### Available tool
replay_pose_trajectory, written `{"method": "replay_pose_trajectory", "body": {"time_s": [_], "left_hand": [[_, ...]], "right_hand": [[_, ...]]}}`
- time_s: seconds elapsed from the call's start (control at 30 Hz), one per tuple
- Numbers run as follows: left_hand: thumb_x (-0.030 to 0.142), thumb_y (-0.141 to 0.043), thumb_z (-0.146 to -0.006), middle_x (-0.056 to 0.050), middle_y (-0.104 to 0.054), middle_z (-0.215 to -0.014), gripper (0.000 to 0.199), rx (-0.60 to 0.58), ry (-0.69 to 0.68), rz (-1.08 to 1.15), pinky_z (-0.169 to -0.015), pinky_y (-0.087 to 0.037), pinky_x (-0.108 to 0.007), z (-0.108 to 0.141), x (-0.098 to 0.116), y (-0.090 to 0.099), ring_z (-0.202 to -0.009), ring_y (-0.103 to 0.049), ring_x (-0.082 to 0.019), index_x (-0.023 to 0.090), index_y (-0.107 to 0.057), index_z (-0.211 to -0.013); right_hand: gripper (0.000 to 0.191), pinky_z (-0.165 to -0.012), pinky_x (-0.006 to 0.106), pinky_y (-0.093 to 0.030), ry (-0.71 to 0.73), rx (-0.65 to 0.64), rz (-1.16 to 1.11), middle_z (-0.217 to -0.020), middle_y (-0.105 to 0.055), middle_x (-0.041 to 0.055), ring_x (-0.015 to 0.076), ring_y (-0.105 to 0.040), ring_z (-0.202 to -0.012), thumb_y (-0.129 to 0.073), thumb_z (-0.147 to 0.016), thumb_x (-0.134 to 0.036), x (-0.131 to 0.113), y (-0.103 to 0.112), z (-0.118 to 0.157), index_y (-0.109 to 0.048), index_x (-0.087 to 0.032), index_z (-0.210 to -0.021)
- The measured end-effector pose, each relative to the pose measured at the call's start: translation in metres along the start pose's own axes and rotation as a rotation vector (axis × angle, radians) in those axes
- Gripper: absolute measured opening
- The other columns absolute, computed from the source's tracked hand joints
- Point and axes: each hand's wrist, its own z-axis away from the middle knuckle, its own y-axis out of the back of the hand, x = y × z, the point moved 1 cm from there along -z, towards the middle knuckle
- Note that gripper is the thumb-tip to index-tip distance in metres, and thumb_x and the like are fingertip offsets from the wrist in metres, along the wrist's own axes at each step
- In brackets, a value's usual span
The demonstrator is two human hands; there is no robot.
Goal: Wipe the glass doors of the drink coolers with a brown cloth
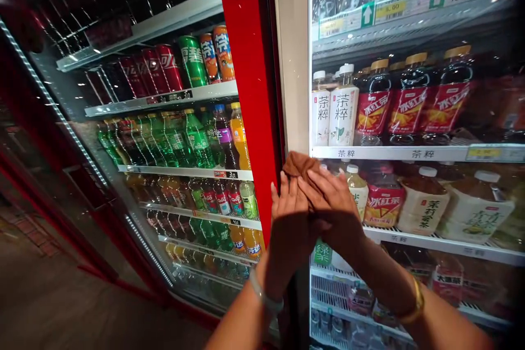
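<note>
A crumpled brown cloth point(301, 164) lies against the pale door frame point(293, 76) between two drink coolers. My right hand point(334, 205) is closed on the cloth, its fingers pressing it from the right. Close beside it, my left hand point(290, 221) also has hold of the cloth's lower part, its fingers pointing up along the frame. The two hands touch near the thumbs, and part of the cloth is hidden beneath the fingers. A pale bangle point(264, 291) circles my left wrist, and a gold-coloured bangle point(417, 301) my right.
On the left stands a red-framed cooler point(246, 65) with shelves of cans and soda bottles behind glass. To the right, another cooler holds bottled teas point(414, 98) and larger jugs point(424, 199) on white shelves. Dark floor point(53, 284) shows at lower left.
</note>
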Motion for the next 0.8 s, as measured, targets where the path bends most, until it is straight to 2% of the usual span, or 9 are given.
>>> {"method": "replay_pose_trajectory", "body": {"time_s": [0.07,0.13,0.3,0.37,0.43,0.53,0.63,0.7,0.8], "left_hand": [[0.052,-0.028,-0.108,-0.024,-0.033,-0.170,0.076,0.033,0.000,-0.004,-0.130,-0.023,-0.069,-0.024,-0.006,0.009,-0.165,-0.007,-0.039,0.001,-0.022,-0.164],[0.052,-0.027,-0.107,-0.025,-0.031,-0.171,0.077,0.043,-0.003,-0.001,-0.130,-0.023,-0.067,-0.021,-0.009,0.003,-0.166,-0.007,-0.038,0.001,-0.020,-0.165],[0.058,-0.036,-0.104,-0.024,-0.050,-0.160,0.079,-0.022,-0.075,-0.016,-0.132,-0.023,-0.060,0.056,-0.005,-0.038,-0.162,-0.027,-0.036,0.003,-0.034,-0.160],[0.053,-0.039,-0.105,-0.023,-0.052,-0.159,0.075,-0.011,-0.112,-0.063,-0.133,-0.025,-0.055,0.069,0.000,-0.040,-0.161,-0.030,-0.035,0.001,-0.037,-0.159],[0.051,-0.043,-0.104,-0.021,-0.049,-0.162,0.073,-0.023,-0.065,-0.078,-0.133,-0.024,-0.056,0.057,0.003,-0.030,-0.162,-0.027,-0.036,0.003,-0.039,-0.159],[0.060,-0.039,-0.103,-0.017,-0.043,-0.167,0.074,-0.002,0.011,-0.056,-0.130,-0.021,-0.067,0.014,0.004,-0.003,-0.163,-0.021,-0.041,0.012,-0.041,-0.160],[0.061,-0.032,-0.105,-0.016,-0.034,-0.172,0.077,-0.026,0.026,-0.038,-0.130,-0.024,-0.066,-0.001,0.001,0.006,-0.163,-0.021,-0.039,0.012,-0.034,-0.164],[0.057,-0.033,-0.106,-0.015,-0.041,-0.169,0.072,-0.041,0.000,-0.018,-0.131,-0.029,-0.058,0.018,-0.003,-0.006,-0.161,-0.030,-0.035,0.013,-0.038,-0.163],[0.051,-0.045,-0.103,-0.011,-0.052,-0.161,0.068,-0.027,-0.099,-0.039,-0.132,-0.033,-0.048,0.063,-0.014,-0.041,-0.157,-0.039,-0.029,0.016,-0.042,-0.161]], "right_hand": [[0.059,-0.133,0.054,-0.026,-0.021,0.079,0.005,-0.161,-0.050,0.0045,0.0278,-0.040,-0.155,-0.044,-0.103,-0.026,0.000,-0.001,-0.027,-0.038,-0.029,-0.162],[0.061,-0.132,0.055,-0.027,-0.024,0.084,0.002,-0.163,-0.048,0.0057,0.0293,-0.039,-0.155,-0.042,-0.103,-0.025,-0.004,-0.006,-0.022,-0.035,-0.028,-0.164],[0.065,-0.136,0.047,-0.015,0.000,0.048,-0.005,-0.162,-0.050,0.0094,0.0238,-0.026,-0.161,-0.040,-0.103,-0.024,-0.019,-0.021,0.067,-0.027,-0.019,-0.167],[0.065,-0.137,0.047,-0.008,0.036,0.021,-0.001,-0.161,-0.050,0.0094,0.0226,-0.024,-0.162,-0.039,-0.103,-0.025,-0.019,-0.022,0.082,-0.027,-0.019,-0.167],[0.065,-0.136,0.054,-0.008,0.044,0.011,-0.011,-0.163,-0.048,0.0097,0.0272,-0.030,-0.160,-0.039,-0.103,-0.028,-0.013,-0.018,0.067,-0.028,-0.023,-0.167],[0.064,-0.132,0.066,-0.018,0.002,0.068,-0.050,-0.171,-0.034,0.0109,0.0376,-0.037,-0.156,-0.038,-0.104,-0.030,-0.002,-0.010,0.015,-0.029,-0.030,-0.167],[0.061,-0.131,0.064,-0.026,0.028,0.107,-0.075,-0.174,-0.027,0.0095,0.0394,-0.034,-0.157,-0.031,-0.105,-0.033,-0.001,-0.010,-0.008,-0.031,-0.026,-0.166],[0.062,-0.133,0.054,-0.027,0.079,0.087,-0.070,-0.173,-0.030,0.0082,0.0351,-0.032,-0.158,-0.033,-0.105,-0.032,-0.005,-0.015,0.010,-0.030,-0.020,-0.166],[0.064,-0.135,0.043,-0.027,0.068,0.076,-0.038,-0.172,-0.031,0.0049,0.0302,-0.031,-0.159,-0.038,-0.102,-0.029,-0.007,-0.031,0.067,-0.032,-0.020,-0.166]]}}
